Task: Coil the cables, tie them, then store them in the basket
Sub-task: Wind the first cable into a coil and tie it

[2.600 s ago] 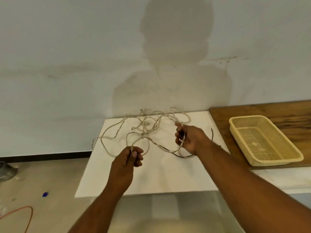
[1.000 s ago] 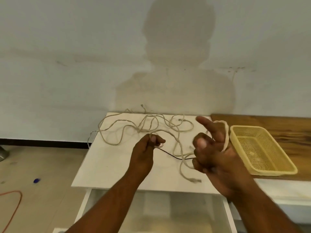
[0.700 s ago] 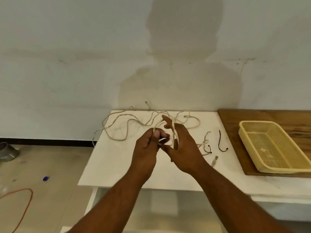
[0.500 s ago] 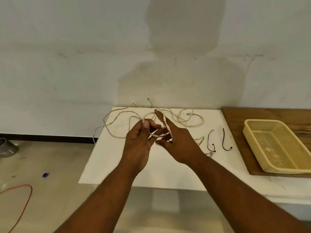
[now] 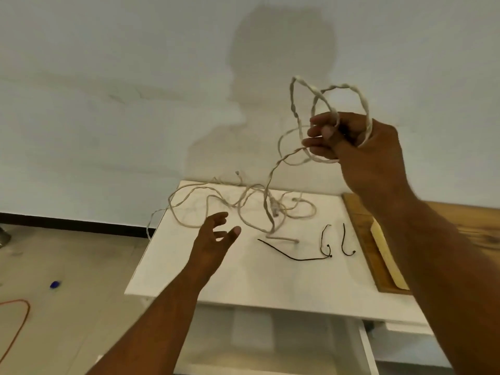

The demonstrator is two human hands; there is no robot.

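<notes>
The right hand gripped a few loops of the pale cable up high, the rest lay tangled on the table, and the open, empty left hand probably needed to feed it in even loops.

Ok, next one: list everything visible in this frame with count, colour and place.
cream cable: one, off-white, loops held up in the right hand, the rest tangled on the table
black ties: three, black, on the table right of the tangle
basket: one, yellow, on the wooden board, mostly hidden by the right forearm
table: one, white, centre
wooden board: one, brown, right of the table
orange cord: one, orange, floor, lower left
small blue object: one, blue, floor
left hand: open, over the table, holding nothing
right hand: grips the cable's loops
</notes>
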